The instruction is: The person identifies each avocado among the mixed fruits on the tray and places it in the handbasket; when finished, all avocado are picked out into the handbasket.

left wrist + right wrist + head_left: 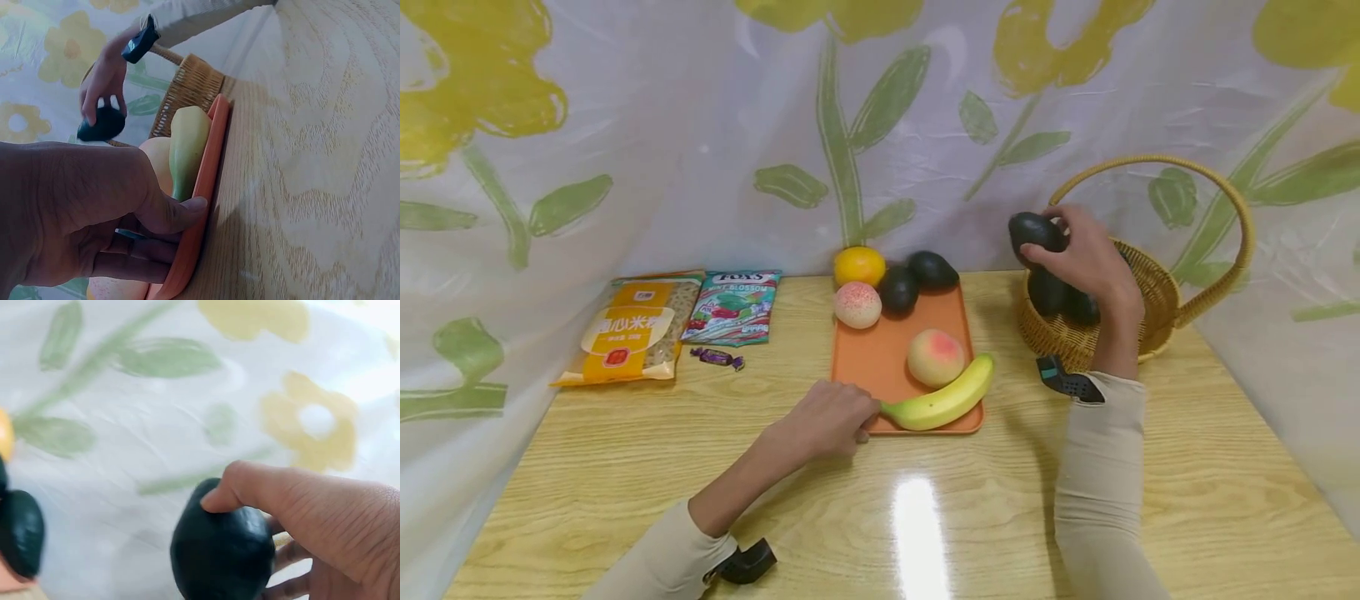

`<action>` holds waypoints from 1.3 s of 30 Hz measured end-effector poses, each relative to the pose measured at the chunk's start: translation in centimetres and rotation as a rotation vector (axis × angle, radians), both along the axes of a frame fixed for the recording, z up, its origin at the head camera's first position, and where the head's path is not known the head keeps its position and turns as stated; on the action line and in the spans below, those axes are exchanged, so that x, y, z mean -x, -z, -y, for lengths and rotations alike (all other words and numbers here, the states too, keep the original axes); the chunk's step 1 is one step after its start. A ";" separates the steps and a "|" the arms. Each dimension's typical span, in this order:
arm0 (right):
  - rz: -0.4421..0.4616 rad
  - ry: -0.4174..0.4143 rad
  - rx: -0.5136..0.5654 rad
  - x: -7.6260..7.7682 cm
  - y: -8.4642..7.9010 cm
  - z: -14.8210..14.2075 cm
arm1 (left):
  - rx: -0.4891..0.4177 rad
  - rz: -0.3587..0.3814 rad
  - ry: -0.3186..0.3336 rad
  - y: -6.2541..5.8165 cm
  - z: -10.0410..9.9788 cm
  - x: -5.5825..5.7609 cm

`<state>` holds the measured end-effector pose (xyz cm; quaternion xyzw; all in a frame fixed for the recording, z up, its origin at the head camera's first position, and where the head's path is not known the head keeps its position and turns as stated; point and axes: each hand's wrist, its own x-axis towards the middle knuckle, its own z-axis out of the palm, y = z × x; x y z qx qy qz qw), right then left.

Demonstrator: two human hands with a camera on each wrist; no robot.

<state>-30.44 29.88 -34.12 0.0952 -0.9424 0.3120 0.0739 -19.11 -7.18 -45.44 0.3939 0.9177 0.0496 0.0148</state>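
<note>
My right hand [1086,254] holds a dark avocado [1030,233] between thumb and fingers, above the left side of a wicker basket [1161,287]. Dark avocados [1047,292] lie inside that basket, partly hidden by the hand. At the front left corner of an orange tray [868,358], my left hand [827,419] grips the rim, its thumb on the edge in the left wrist view. Beside these fingers lies a banana [943,406] along the tray's front. A peach [936,358] touches it. Farther back sit a speckled peach [857,305], a yellow fruit [860,267] and two avocados [898,293].
On the left of the wooden table [700,450] lie an orange and clear snack bag [628,329], a teal candy bag [735,308] and a purple wrapped candy [717,357]. The basket's tall handle [1243,217] arches up at the right. A flowered curtain [685,150] hangs behind.
</note>
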 end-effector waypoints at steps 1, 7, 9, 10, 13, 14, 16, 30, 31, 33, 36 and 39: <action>-0.012 0.032 0.010 -0.2 -0.1 -0.7 | -0.001 0.001 0.001 0.0 0.0 0.0; -0.021 0.294 0.068 -1.3 0.3 -4.8 | -0.008 0.004 0.002 -0.1 0.0 0.1; 0.000 0.411 0.075 -1.7 0.6 -5.9 | -0.007 0.004 0.004 -0.1 0.1 0.1; 0.015 0.469 0.074 -1.8 0.7 -6.4 | -0.006 0.002 0.007 -0.1 0.1 0.1; 0.060 0.602 0.038 -1.8 1.4 -7.7 | -0.006 0.003 0.007 -0.1 0.1 0.1; 0.070 0.629 0.028 -1.6 1.8 -8.0 | -0.005 0.007 0.004 -0.1 0.1 0.1; 0.091 0.666 0.006 -0.9 2.8 -8.6 | -0.004 0.017 -0.004 -0.1 0.1 0.0; 0.340 0.661 -0.074 -0.3 5.2 -7.8 | 0.000 0.025 -0.010 -0.1 0.0 -0.1; 0.359 0.651 -0.077 -0.4 5.0 -7.9 | 0.002 0.024 -0.010 -0.1 0.0 -0.1; 0.385 0.632 -0.079 -0.6 4.8 -8.1 | 0.006 0.020 -0.009 -0.2 0.0 -0.1; 0.382 0.606 -0.111 -0.8 4.5 -8.1 | 0.011 0.017 -0.008 -0.2 0.0 -0.1; 0.367 0.601 -0.145 -0.9 4.2 -8.0 | 0.014 0.019 -0.008 -0.3 0.0 -0.1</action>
